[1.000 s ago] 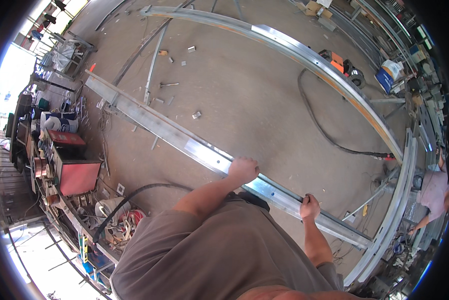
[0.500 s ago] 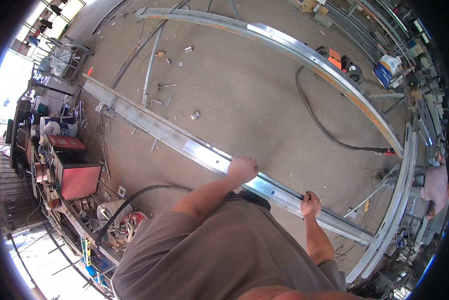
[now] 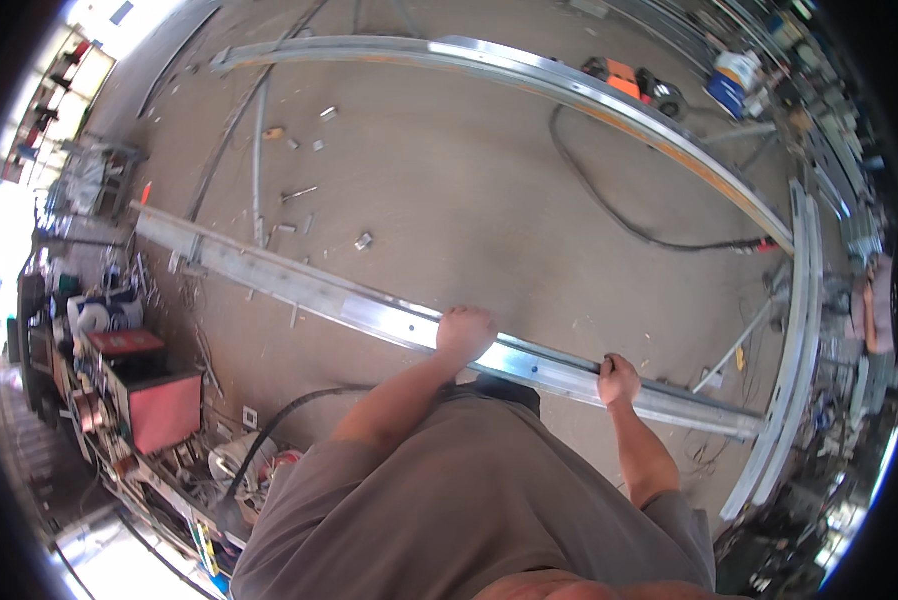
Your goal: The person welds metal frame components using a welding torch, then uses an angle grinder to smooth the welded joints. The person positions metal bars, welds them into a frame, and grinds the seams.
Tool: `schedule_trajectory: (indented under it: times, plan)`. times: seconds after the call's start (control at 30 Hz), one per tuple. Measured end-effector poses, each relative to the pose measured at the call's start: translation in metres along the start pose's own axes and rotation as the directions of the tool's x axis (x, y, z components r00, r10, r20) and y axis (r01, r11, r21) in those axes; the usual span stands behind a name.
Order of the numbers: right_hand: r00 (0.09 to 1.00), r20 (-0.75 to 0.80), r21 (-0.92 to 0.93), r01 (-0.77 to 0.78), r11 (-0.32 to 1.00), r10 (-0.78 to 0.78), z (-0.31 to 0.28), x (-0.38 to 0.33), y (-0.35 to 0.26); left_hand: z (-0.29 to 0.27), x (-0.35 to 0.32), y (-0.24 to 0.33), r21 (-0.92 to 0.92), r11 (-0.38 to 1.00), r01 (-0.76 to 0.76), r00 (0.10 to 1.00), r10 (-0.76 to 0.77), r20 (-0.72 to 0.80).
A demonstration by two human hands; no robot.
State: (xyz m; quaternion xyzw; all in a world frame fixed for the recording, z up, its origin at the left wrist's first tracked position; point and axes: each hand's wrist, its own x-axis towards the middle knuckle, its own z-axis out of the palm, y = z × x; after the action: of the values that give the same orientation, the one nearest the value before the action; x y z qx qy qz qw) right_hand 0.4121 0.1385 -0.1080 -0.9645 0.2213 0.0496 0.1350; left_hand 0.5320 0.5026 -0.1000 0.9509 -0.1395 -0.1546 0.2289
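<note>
A long grey metal beam (image 3: pixel 259 268) runs across in front of my body, from the far left to the near right. Along its middle is a brighter, shiny metal strip (image 3: pixel 514 360) with small round holes. My left hand (image 3: pixel 466 334) is closed over this strip, knuckles up, with the fingers curled over the far edge. Farther right, my right hand (image 3: pixel 619 380) grips the beam's far edge, its thumb side up. The undersides of both hands' grips are hidden.
Opposite lies a curved-looking rusty beam (image 3: pixel 649 130); paired rails (image 3: pixel 797 350) stand at right. An orange-black machine (image 3: pixel 624 80) and black cable (image 3: pixel 609 205) are beyond. Metal offcuts (image 3: pixel 364 241) dot the floor. A red box (image 3: pixel 157 410) stands left; another person (image 3: pixel 874 300) is at right.
The whole view has turned and shifted slightly, so the beams sit flatter and farther left. Both hands keep about the same places on the near beam.
</note>
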Motion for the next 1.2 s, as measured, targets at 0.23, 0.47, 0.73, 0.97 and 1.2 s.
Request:
schedule_trajectory:
  times: [0.23, 0.47, 0.73, 0.97, 1.2]
  plan:
    - [0.998, 0.055, 0.032, -0.036, 0.999, 0.034, -0.003, 0.001, 0.002, 0.005, 0.001, 0.003, 0.067, 0.998, -0.001, 0.999, 0.005, -0.054]
    - [0.993, 0.100, 0.022, -0.058, 0.998, 0.055, -0.010, 0.003, 0.004, 0.015, 0.005, 0.006, 0.150, 0.988, -0.031, 0.994, 0.046, -0.097]
    - [0.971, 0.228, 0.020, -0.074, 0.997, 0.067, -0.022, 0.005, 0.002, 0.016, 0.006, 0.007, 0.209, 0.976, -0.070, 0.993, 0.087, -0.076]
    - [0.991, 0.135, 0.033, -0.013, 0.999, 0.009, -0.019, 0.004, 0.007, 0.014, 0.006, 0.013, 0.234, 0.972, -0.027, 0.999, 0.036, -0.033]
    - [0.993, 0.115, 0.039, 0.000, 0.999, -0.004, -0.010, 0.005, 0.013, 0.015, 0.007, 0.015, 0.240, 0.970, -0.026, 0.999, 0.033, -0.025]
